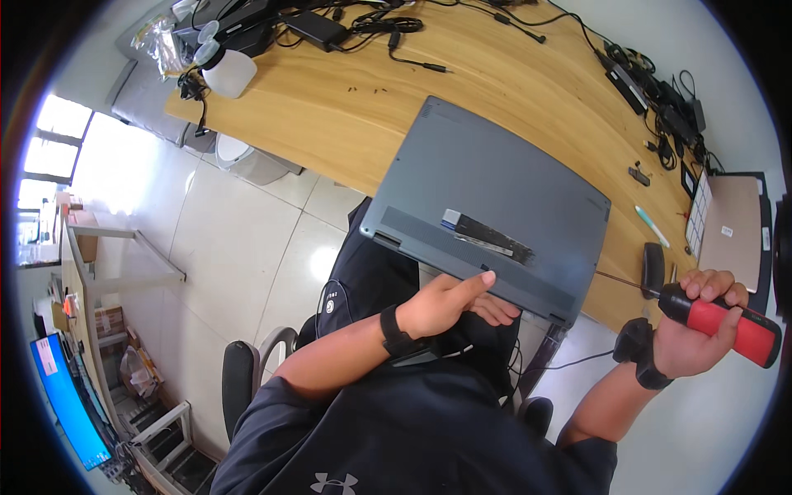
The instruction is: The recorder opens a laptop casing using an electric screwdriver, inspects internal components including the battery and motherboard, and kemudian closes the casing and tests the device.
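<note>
A dark grey laptop [503, 177] lies bottom side up on the wooden table, its near edge overhanging my lap. A torn black strip [495, 239] with a whitish end sits on its underside. My left hand [445, 307] grips the laptop's near edge, thumb on top and the other fingers reaching under. At the right, off the table's near side, my right hand [695, 337] is wrapped around a red and black electric screwdriver [749, 332]. Its long thin bit points left, toward the laptop's right edge; whether it touches I cannot tell.
Several tiny screws [367, 90] lie on the table [322, 144] beyond the laptop. A white bottle [229, 73] and black adapters [315, 30] stand at the far left. Cables [660, 115], a pen [652, 225], a black case [652, 271] and a gold-coloured laptop [730, 223] are at the right.
</note>
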Motion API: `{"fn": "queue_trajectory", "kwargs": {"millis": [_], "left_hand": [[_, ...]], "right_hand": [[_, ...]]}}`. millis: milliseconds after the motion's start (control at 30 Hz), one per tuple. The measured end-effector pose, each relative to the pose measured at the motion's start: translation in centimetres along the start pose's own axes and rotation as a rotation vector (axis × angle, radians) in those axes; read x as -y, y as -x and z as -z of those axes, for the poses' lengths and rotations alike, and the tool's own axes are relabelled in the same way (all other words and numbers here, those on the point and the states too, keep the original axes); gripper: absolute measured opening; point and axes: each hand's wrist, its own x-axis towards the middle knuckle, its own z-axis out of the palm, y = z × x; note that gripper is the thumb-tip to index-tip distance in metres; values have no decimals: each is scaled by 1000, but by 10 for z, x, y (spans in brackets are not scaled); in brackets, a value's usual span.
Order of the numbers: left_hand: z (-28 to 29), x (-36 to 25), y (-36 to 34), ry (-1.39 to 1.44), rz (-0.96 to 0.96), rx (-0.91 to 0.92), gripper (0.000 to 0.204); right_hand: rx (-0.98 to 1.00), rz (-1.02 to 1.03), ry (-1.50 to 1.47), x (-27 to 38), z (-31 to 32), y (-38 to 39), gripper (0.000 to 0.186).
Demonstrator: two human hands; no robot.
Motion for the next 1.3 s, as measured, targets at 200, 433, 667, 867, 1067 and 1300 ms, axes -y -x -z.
{"fn": "queue_trajectory", "kwargs": {"millis": [200,433,667,867,1067,1300], "left_hand": [[9,3,-3,-332,76,39,56],[24,-123,71,-967,-541,-318,12],[134,-194,20,-1463,-693,-996,24],[156,-197,5,-1572,-607,-936,22],[158,-198,-5,-1528,-656,-978,17],[169,-193,-11,-1453,-753,-974,14]], "right_hand": [[-18,-23,0,3,-12,-9,21],[-57,-86,-10,24,-38,-27,21],[173,-139,-145,23,-118,-75,22],[321,-153,-109,-8,-201,-90,21],[297,-202,-101,-40,-256,-97,23],[252,-195,-43,-71,-301,-105,26]]}}
